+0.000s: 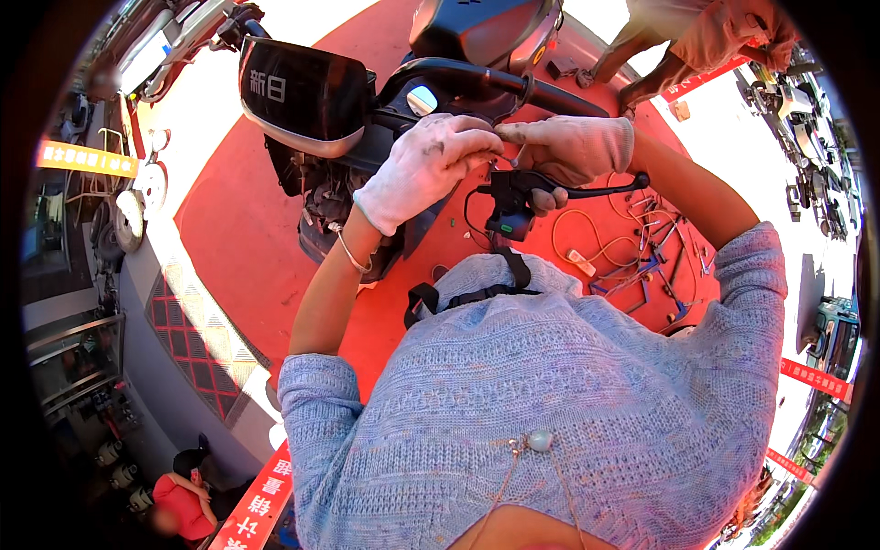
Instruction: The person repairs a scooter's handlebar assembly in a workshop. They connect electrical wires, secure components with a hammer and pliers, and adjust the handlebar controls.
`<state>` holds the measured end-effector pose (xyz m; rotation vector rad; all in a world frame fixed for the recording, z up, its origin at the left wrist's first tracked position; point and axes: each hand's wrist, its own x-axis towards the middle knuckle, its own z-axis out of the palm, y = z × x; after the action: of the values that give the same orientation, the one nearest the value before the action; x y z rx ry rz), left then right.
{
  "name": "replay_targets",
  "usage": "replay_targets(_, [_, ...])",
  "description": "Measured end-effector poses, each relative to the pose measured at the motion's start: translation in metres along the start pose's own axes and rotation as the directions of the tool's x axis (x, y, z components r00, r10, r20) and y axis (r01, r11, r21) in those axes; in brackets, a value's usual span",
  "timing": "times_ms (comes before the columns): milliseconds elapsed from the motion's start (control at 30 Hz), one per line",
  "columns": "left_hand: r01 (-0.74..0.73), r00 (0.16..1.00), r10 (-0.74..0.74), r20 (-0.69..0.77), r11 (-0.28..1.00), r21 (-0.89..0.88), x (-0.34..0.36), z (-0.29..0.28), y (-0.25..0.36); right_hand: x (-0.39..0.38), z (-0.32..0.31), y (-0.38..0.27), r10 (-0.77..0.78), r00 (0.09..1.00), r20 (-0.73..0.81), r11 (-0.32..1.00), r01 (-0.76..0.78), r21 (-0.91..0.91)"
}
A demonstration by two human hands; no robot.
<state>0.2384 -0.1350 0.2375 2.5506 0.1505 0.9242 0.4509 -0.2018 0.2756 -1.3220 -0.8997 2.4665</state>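
Observation:
My left hand [422, 165], in a pale work glove, has its fingers bent together near the handlebar end, closed on something small that I cannot make out. My right hand [573, 147], in a greyer glove, meets it with thumb and forefinger at a small silvery piece; its lower fingers curl under a black brake lever assembly [509, 206] with a green button and a cable. The lever [612, 188] sticks out to the right. Behind the hands stands a black electric scooter with a dark front panel [298, 96] and a round mirror [422, 99].
Tools and a yellow hose [600, 247] lie on the red mat [220, 220]. A standing person [697, 37] is at the upper right, a person in red [179, 504] at the lower left. Parked scooters [802, 119] line the right; wheels [130, 225] sit left.

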Motion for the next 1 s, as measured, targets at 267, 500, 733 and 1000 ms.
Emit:
replay_targets(267, [-0.006,1.0,0.005,-0.012,0.997,-0.074,-0.006,-0.005,0.0,0.02,-0.018,-0.002,0.102,0.979,0.174,0.989,-0.081,-0.125])
replay_targets(500, [0.038,0.998,-0.043,-0.054,0.996,-0.081,-0.016,-0.004,0.002,0.031,-0.003,-0.015,0.052,0.899,0.435,0.998,-0.033,-0.052])
replay_targets(733, [0.063,0.99,-0.087,-0.11,0.976,-0.208,-0.016,-0.005,0.0,0.06,-0.038,-0.002,0.069,0.849,0.523,0.998,-0.059,-0.035])
replay_targets(1000, [0.087,0.994,-0.098,-0.045,0.976,-0.198,-0.016,-0.003,-0.002,0.073,-0.035,0.002,0.044,0.748,0.663,0.998,-0.011,-0.054])
